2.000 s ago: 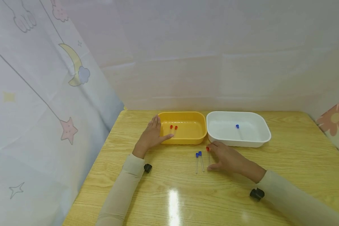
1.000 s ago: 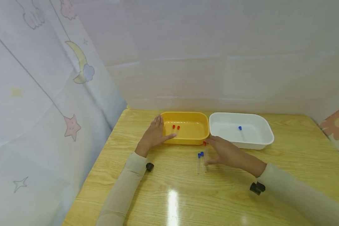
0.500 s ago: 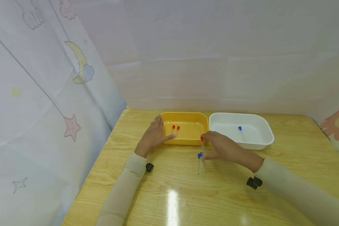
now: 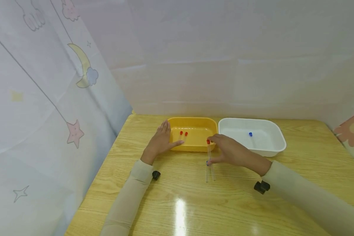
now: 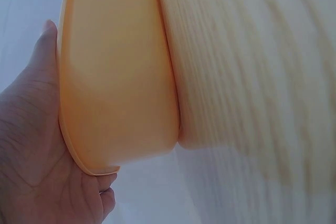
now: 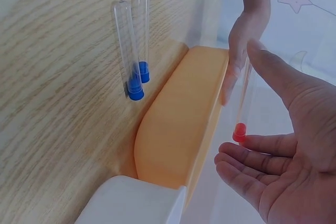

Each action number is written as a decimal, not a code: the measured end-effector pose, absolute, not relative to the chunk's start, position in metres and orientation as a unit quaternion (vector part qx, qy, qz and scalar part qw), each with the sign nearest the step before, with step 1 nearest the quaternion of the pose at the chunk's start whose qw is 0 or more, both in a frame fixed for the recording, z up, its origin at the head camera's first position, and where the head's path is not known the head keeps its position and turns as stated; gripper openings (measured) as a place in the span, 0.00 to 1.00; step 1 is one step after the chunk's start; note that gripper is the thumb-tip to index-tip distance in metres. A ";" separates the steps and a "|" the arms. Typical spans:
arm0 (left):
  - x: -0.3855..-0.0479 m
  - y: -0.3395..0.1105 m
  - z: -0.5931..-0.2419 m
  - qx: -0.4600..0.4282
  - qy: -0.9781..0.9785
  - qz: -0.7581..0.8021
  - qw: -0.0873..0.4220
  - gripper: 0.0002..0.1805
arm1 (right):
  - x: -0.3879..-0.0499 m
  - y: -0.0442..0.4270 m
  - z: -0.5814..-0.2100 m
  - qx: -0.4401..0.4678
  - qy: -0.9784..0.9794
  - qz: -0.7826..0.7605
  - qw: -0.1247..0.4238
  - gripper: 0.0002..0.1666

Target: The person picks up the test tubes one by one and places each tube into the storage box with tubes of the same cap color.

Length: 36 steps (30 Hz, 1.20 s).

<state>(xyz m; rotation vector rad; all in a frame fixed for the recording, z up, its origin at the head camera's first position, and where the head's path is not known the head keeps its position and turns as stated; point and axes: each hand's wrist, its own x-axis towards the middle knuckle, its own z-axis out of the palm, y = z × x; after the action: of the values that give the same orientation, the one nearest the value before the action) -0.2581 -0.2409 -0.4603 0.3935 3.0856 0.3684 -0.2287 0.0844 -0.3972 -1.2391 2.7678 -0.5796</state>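
Note:
My right hand (image 4: 231, 150) holds a clear test tube (image 6: 244, 95) with a red cap, its thumb at one end and a finger at the capped end. The tube is lifted over the front rim of the yellow bin (image 4: 191, 148). Two test tubes with blue caps (image 6: 136, 88) lie on the table just below; in the head view the thumb partly covers their caps. My left hand (image 4: 159, 142) rests against the yellow bin's left end, fingers straight along the side and thumb along the front rim. Inside that bin lie two red-capped test tubes (image 4: 186, 134).
Right beside the yellow bin stands a white bin (image 4: 262, 152), holding one blue-capped test tube (image 4: 250, 134). Both bins sit near the back edge of the wooden table (image 4: 165, 203). Printed cloth (image 4: 180, 65) hangs behind and to the left.
My right hand has picked the red-capped test tube up off the table and carried it left and up toward the yellow bin. My left hand stays at the bin.

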 end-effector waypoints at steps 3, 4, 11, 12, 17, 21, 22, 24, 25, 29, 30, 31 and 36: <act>-0.258 -0.241 -0.460 0.127 0.985 0.115 0.004 0.66 | -0.229 0.084 -0.395 -0.402 0.895 -0.190 0.025 0.59; -0.258 -0.241 -0.460 0.127 0.985 0.115 0.005 0.66 | -0.229 0.083 -0.395 -0.402 0.895 -0.191 0.024 0.59; -0.256 -0.240 -0.456 0.128 0.985 0.118 0.010 0.65 | -0.232 0.080 -0.394 -0.396 0.897 -0.194 0.026 0.56; -0.256 -0.240 -0.456 0.127 0.985 0.116 0.012 0.65 | -0.232 0.080 -0.394 -0.393 0.898 -0.196 0.029 0.56; -0.256 -0.239 -0.456 0.126 0.985 0.115 0.009 0.65 | -0.236 0.078 -0.392 -0.385 0.899 -0.204 0.037 0.56; -0.255 -0.239 -0.456 0.124 0.985 0.116 0.009 0.65 | -0.238 0.077 -0.393 -0.381 0.901 -0.203 0.040 0.56; -0.255 -0.239 -0.456 0.124 0.985 0.117 0.010 0.65 | -0.239 0.076 -0.393 -0.380 0.902 -0.203 0.039 0.56; -0.255 -0.240 -0.457 0.124 0.985 0.118 0.012 0.65 | -0.240 0.075 -0.394 -0.380 0.902 -0.201 0.034 0.55; -0.255 -0.240 -0.457 0.124 0.985 0.120 0.012 0.65 | -0.241 0.074 -0.394 -0.380 0.903 -0.199 0.031 0.55; -0.255 -0.240 -0.457 0.124 0.985 0.122 0.013 0.65 | -0.244 0.072 -0.394 -0.380 0.902 -0.203 0.027 0.53; -0.255 -0.240 -0.457 0.124 0.985 0.122 0.013 0.65 | -0.244 0.071 -0.394 -0.379 0.902 -0.204 0.027 0.53; -0.256 -0.240 -0.457 0.124 0.985 0.121 0.014 0.66 | -0.244 0.071 -0.394 -0.380 0.902 -0.203 0.027 0.53; -0.256 -0.240 -0.458 0.126 0.985 0.116 0.011 0.66 | -0.246 0.068 -0.393 -0.384 0.900 -0.205 0.028 0.54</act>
<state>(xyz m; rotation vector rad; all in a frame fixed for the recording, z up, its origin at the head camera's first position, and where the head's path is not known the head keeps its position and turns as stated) -0.2562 -0.2403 -0.4577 0.3935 3.0737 0.3620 -0.2458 0.0676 -0.3928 -1.1844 2.7781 -0.6341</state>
